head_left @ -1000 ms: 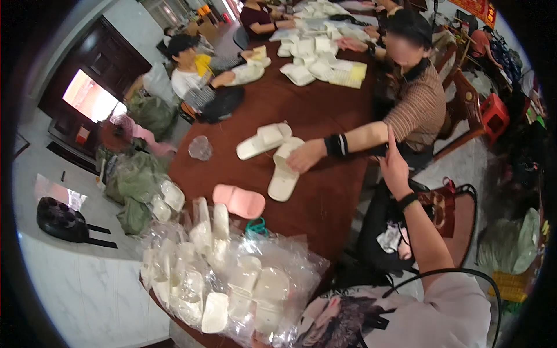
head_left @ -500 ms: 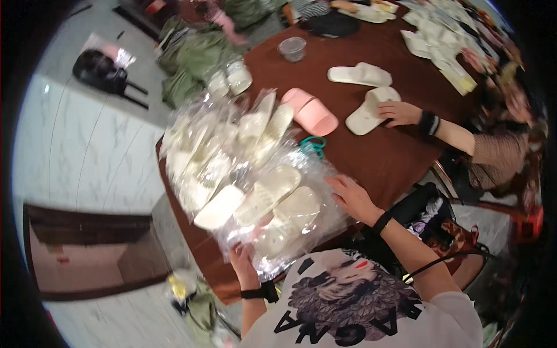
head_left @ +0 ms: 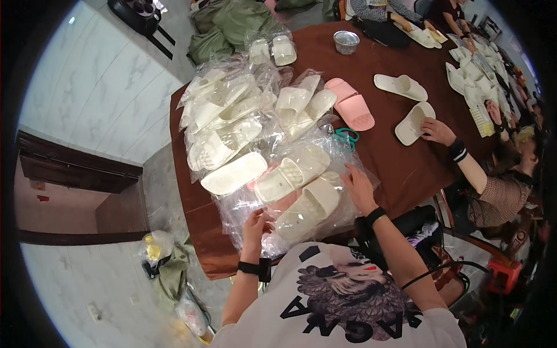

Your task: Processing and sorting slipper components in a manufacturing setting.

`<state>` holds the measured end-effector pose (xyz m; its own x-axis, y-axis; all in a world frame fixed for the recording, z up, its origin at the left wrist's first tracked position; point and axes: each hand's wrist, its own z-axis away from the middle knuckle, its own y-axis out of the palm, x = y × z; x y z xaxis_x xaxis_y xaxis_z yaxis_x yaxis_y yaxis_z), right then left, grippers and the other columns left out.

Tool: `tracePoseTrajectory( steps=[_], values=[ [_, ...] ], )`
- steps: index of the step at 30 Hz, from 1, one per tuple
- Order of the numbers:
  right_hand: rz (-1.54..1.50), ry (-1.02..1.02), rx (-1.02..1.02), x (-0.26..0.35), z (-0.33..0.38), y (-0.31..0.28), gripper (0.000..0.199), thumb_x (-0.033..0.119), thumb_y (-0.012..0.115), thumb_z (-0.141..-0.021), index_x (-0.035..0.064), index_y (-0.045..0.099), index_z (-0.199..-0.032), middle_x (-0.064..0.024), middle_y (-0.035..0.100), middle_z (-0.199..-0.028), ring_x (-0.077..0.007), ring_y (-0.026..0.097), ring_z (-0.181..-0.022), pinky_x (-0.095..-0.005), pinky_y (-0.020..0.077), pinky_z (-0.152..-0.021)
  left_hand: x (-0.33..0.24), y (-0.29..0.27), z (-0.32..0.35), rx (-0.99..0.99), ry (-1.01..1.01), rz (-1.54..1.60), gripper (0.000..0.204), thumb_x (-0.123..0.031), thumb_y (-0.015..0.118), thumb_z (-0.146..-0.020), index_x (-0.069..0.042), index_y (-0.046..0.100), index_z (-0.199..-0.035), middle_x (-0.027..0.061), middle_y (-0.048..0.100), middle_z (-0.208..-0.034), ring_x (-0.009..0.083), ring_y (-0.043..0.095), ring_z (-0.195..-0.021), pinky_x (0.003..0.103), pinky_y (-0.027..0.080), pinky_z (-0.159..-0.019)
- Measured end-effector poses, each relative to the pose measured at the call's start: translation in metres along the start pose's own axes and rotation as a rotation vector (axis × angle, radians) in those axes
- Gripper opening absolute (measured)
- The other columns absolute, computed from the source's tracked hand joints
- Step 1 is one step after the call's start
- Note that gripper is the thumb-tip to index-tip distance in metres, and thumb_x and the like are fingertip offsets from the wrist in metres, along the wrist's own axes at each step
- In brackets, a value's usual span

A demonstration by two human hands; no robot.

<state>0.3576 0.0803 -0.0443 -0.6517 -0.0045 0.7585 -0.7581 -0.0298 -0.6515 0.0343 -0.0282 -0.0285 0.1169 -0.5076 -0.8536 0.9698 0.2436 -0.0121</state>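
A pair of white slippers lies in front of me on clear plastic bags [head_left: 235,223]: an upper slipper [head_left: 292,174] and a nearer slipper [head_left: 310,210]. My left hand [head_left: 254,229] is beside the nearer slipper's left end, its loosely bent fingers at the plastic. At the right side of the pair, my right hand [head_left: 360,190] rests on the clear film with fingers spread. Pink shows through beneath the slippers. Another white slipper [head_left: 235,174] lies sole up to the left.
Bagged white slippers [head_left: 226,110] pile up at the table's left. Beyond are a pink pair [head_left: 351,104], green-handled scissors [head_left: 347,138] and a small foil-like bowl [head_left: 346,42]. A co-worker's hand [head_left: 439,132] touches a white slipper [head_left: 415,123] on the brown-covered table [head_left: 400,168].
The view has shifted, so the table appears further right. My left hand has come up closer to the nearer slipper; my right hand stays beside the pair. The co-worker's hand remains on its slipper.
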Motion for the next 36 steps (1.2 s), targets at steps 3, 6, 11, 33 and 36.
tracePoseTrajectory(
  steps=[3,6,11,33,36],
  values=[
    [0.062,0.013,0.093,0.003,-0.003,0.000,0.018,0.017,0.058,-0.089,0.0050,0.060,-0.103,-0.0159,0.060,-0.098,-0.0357,0.055,-0.096,-0.0440,0.0448,-0.082,-0.008,0.003,-0.003,-0.050,0.123,-0.209,0.038,-0.022,0.061,-0.091,0.003,0.057,-0.119,0.0095,0.068,-0.096,0.0174,0.066,-0.073,0.026,0.052,-0.066],
    [0.254,-0.215,-0.166,0.017,0.006,0.005,0.011,0.012,0.059,-0.088,0.0050,0.058,-0.096,-0.0146,0.060,-0.098,-0.0349,0.055,-0.095,-0.0435,0.0450,-0.080,0.019,-0.008,-0.010,0.018,0.145,-0.235,0.035,-0.022,0.066,-0.087,0.000,0.060,-0.115,0.0105,0.067,-0.101,0.0187,0.066,-0.074,0.027,0.052,-0.068],
    [0.148,-0.272,-0.231,0.048,0.024,-0.004,0.010,0.011,0.057,-0.089,0.0066,0.058,-0.098,-0.0146,0.059,-0.098,-0.0358,0.056,-0.095,-0.0439,0.0463,-0.078,-0.012,-0.014,0.001,-0.015,0.203,-0.331,0.025,-0.015,0.061,-0.091,-0.002,0.058,-0.111,0.0120,0.065,-0.102,0.0191,0.067,-0.073,0.028,0.053,-0.064],
    [-0.069,0.027,-0.090,-0.025,0.006,0.029,0.027,0.030,0.050,-0.096,0.0046,0.057,-0.101,-0.0228,0.065,-0.085,-0.0434,0.062,-0.083,-0.0491,0.0463,-0.069,-0.027,-0.032,0.014,0.258,-0.059,0.412,0.036,-0.020,0.050,-0.097,0.005,0.051,-0.123,0.0168,0.065,-0.106,0.0267,0.067,-0.093,0.037,0.056,-0.082],
    [0.014,0.070,-0.035,-0.020,0.002,0.025,0.029,0.031,0.047,-0.097,0.0037,0.057,-0.099,-0.0257,0.063,-0.088,-0.0459,0.060,-0.085,-0.0520,0.0455,-0.071,-0.035,-0.021,0.004,0.425,-0.026,0.026,0.046,-0.018,0.056,-0.093,0.002,0.045,-0.133,0.0128,0.060,-0.119,0.0237,0.063,-0.096,0.036,0.052,-0.086]
  ],
)
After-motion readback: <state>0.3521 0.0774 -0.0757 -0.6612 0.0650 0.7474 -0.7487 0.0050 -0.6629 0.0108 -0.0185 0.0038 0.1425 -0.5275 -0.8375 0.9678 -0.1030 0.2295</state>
